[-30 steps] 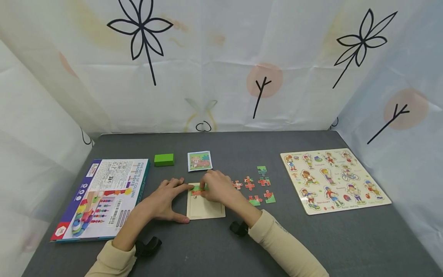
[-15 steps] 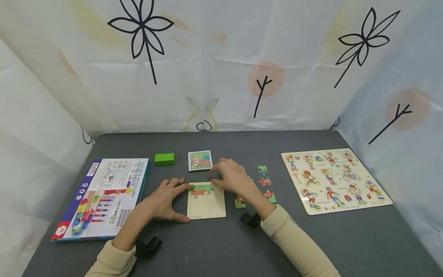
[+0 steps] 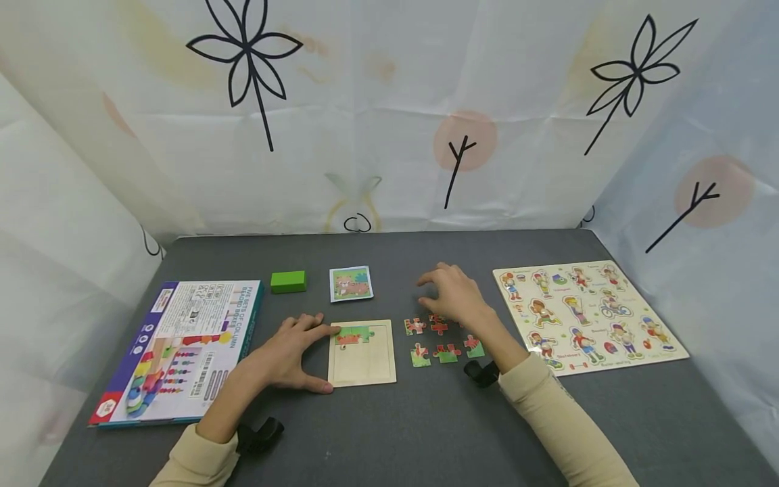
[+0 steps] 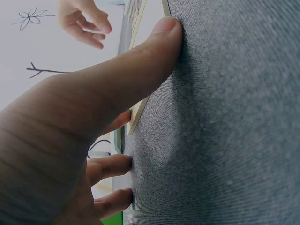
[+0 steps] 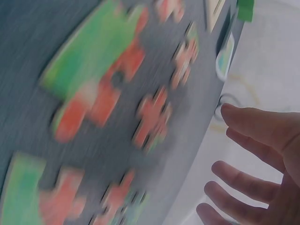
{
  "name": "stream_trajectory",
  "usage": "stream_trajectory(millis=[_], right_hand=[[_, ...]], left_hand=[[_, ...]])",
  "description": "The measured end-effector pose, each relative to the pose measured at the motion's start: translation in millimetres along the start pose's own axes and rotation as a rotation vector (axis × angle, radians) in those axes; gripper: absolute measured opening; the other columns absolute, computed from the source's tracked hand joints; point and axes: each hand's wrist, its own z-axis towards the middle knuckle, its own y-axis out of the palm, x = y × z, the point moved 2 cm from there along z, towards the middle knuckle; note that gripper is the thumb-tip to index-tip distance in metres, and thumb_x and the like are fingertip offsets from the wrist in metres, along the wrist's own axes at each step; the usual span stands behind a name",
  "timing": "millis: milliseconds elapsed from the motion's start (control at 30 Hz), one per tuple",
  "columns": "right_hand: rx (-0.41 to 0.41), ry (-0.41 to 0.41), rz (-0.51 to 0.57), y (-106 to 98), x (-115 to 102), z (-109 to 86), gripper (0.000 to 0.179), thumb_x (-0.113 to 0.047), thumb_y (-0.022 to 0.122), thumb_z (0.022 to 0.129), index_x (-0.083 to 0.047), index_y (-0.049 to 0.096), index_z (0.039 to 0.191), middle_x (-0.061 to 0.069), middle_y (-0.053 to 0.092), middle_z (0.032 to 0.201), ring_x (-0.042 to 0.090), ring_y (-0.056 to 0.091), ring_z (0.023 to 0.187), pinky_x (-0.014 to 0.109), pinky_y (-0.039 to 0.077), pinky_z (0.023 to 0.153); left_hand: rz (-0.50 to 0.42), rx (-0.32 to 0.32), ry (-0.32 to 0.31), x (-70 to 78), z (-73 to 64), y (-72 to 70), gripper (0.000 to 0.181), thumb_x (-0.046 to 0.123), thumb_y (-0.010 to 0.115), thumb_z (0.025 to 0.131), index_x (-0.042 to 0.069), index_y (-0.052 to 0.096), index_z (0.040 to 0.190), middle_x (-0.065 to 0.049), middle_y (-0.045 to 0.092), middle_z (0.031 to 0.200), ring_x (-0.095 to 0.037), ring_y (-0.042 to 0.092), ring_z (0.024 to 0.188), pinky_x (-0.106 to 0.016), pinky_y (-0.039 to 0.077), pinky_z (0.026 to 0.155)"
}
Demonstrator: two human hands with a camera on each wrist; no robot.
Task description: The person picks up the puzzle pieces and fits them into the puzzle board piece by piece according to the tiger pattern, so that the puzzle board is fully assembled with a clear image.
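Note:
A pale wooden puzzle tray (image 3: 368,368) lies on the grey table with a few joined puzzle pieces (image 3: 353,335) in its top left corner. My left hand (image 3: 286,355) steadies its left side, index fingertip at the upper corner and thumb (image 4: 154,51) at the lower one. Over the loose pieces to the right, my right hand (image 3: 453,294) hovers with fingers spread and slightly bent, holding nothing. Red and green pieces lie below it, including a pig-coloured one (image 3: 415,326) and a green-edged one (image 3: 447,353). Its fingers (image 5: 239,180) are apart from the pieces in the right wrist view.
A picture card (image 3: 351,283) lies behind the tray, beside a green block (image 3: 289,281). To the left is a large printed box (image 3: 201,345). A board with cartoon children (image 3: 590,318) lies at the right. White printed cloth (image 3: 389,155) walls the table.
My right hand has left the tray, moving right until it is over the loose pieces. A green piece now shows beside the others in the tray. My left hand has stayed in place.

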Motion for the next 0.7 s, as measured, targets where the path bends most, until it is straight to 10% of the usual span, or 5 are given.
stream_trajectory(millis=[700], right_hand=[[-0.044, 0.088, -0.012, -5.8, 70.9, -13.9, 0.04, -0.024, 0.079, 0.09, -0.005, 0.073, 0.125, 0.024, 0.067, 0.13, 0.043, 0.062, 0.12, 0.055, 0.056, 0.085]], left_hand=[[0.003, -0.003, 0.002, -0.6, -0.2, 0.6, 0.098, 0.058, 0.09, 0.068, 0.021, 0.052, 0.149, -0.023, 0.041, 0.159, -0.048, 0.041, 0.135, -0.069, 0.045, 0.1]])
